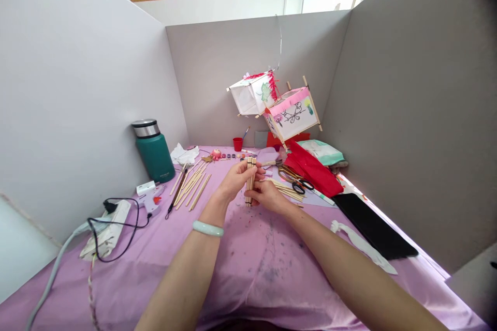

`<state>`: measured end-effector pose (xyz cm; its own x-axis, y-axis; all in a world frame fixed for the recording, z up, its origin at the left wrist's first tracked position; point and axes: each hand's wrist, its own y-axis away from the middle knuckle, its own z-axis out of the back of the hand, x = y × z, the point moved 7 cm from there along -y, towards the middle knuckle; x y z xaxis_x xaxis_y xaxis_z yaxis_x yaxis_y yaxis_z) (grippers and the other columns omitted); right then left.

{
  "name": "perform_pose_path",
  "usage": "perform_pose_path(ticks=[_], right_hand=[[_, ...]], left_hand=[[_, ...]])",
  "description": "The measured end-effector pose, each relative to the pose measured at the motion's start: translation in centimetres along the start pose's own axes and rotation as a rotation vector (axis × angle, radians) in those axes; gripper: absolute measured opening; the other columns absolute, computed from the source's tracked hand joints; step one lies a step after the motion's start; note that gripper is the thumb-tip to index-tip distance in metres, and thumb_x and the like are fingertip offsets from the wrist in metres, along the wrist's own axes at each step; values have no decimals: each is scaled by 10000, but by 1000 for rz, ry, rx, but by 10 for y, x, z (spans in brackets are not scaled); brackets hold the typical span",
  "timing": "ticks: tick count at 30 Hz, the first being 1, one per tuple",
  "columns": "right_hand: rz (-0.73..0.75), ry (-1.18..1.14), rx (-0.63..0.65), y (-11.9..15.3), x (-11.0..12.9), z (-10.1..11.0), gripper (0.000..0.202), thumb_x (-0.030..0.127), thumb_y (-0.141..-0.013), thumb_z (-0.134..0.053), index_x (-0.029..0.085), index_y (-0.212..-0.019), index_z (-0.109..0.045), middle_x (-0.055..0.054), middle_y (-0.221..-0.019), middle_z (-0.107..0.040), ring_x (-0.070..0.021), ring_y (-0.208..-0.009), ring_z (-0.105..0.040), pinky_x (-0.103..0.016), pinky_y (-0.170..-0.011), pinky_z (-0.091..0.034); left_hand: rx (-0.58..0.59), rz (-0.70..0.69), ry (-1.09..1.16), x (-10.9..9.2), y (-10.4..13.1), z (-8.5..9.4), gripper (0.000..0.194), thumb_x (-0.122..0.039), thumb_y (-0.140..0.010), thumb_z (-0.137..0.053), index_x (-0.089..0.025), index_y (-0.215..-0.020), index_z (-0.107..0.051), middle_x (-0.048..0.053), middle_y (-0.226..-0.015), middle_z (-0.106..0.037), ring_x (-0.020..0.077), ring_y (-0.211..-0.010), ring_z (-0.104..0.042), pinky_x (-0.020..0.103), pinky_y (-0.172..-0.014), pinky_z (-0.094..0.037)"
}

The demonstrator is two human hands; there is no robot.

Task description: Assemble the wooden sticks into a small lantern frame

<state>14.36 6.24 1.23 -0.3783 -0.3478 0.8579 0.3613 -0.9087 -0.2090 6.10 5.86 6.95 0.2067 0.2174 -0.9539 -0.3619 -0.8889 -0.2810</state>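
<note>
Both hands hold a short upright bundle of wooden sticks (250, 182) with dark bands near its top and bottom. My left hand (235, 180) wraps round its upper part, with a pale green bangle (208, 228) on that wrist. Lower down, my right hand (267, 195) pinches the bundle from the right side. Loose wooden sticks (190, 189) lie to the left of the hands. More sticks (285, 189) lie to the right, partly hidden behind my right hand. Black-handled scissors (301, 186) rest near them.
At left stand a green bottle (154, 152), a glue gun (150, 199) and a power strip (106, 230) with cables. Two paper lanterns (293, 114) hang at the back. Red cloth (314, 168), a black tablet-like slab (375, 225) and white cloth (365, 248) lie at right. Grey panels enclose the table.
</note>
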Motion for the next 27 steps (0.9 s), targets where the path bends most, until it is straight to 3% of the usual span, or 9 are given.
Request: perform_pose_path(ticks=[6, 10, 11, 13, 17, 19, 23, 27], right_hand=[[-1, -6, 34, -1, 0, 1, 85, 226, -743, -631, 168, -686, -604, 18, -596, -592, -105, -488, -544, -222, -476, -442], [26, 163, 251, 6, 10, 21, 59, 225, -682, -669, 171, -706, -665, 14, -624, -624, -110, -539, -547, -212, -498, -419], [29, 205, 254, 8, 14, 32, 62, 230, -692, -657, 171, -698, -674, 13, -612, -620, -111, -543, -547, -210, -502, -412], [51, 234, 175, 9, 27, 55, 141, 268, -750, -602, 171, -687, -682, 8, -583, -598, -115, -547, -542, -211, -500, -398], [171, 151, -145, 9, 64, 86, 238, 367, -807, -563, 174, -845, -698, -22, -733, -654, -135, -635, -575, -229, -550, -427], [203, 150, -219, 7, 76, 84, 222, 358, -766, -618, 173, -870, -686, -30, -784, -669, -139, -658, -586, -235, -574, -441], [143, 52, -124, -4, 77, 64, 138, 310, -759, -603, 175, -731, -597, 17, -556, -577, -125, -522, -545, -232, -502, -415], [115, -140, -101, -6, 70, 58, 179, 340, -754, -601, 188, -703, -522, 42, -496, -523, -119, -458, -516, -230, -446, -389]], left_hand=[[72, 33, 189, 25, -1, 5, 393, -412, -716, -724, -84, -916, -641, 89, -813, -683, 171, -726, -652, 331, -738, -514], [88, 0, 192, 23, 1, 2, 377, -410, -742, -705, -91, -934, -646, 98, -847, -691, 166, -721, -651, 321, -737, -506], [85, -15, 187, 22, 0, 1, 373, -411, -748, -699, -93, -936, -649, 95, -845, -691, 157, -704, -644, 310, -725, -501], [67, -35, 182, 22, 0, 1, 371, -412, -755, -692, -95, -942, -652, 85, -822, -688, 133, -656, -619, 290, -696, -487], [43, -45, 181, 23, -2, -2, 384, -453, -754, -680, -102, -908, -652, 73, -807, -671, 109, -606, -564, 292, -669, -474], [44, -49, 155, 24, -2, -4, 406, -496, -749, -670, -100, -835, -644, 67, -772, -649, 110, -594, -541, 292, -641, -466], [28, -49, 109, 27, -4, -5, 460, -556, -757, -634, -97, -782, -627, 58, -717, -610, 103, -571, -496, 266, -577, -420], [35, -68, 105, 28, -4, -4, 447, -545, -795, -596, -99, -778, -617, 53, -707, -601, 90, -553, -465, 247, -549, -368]])
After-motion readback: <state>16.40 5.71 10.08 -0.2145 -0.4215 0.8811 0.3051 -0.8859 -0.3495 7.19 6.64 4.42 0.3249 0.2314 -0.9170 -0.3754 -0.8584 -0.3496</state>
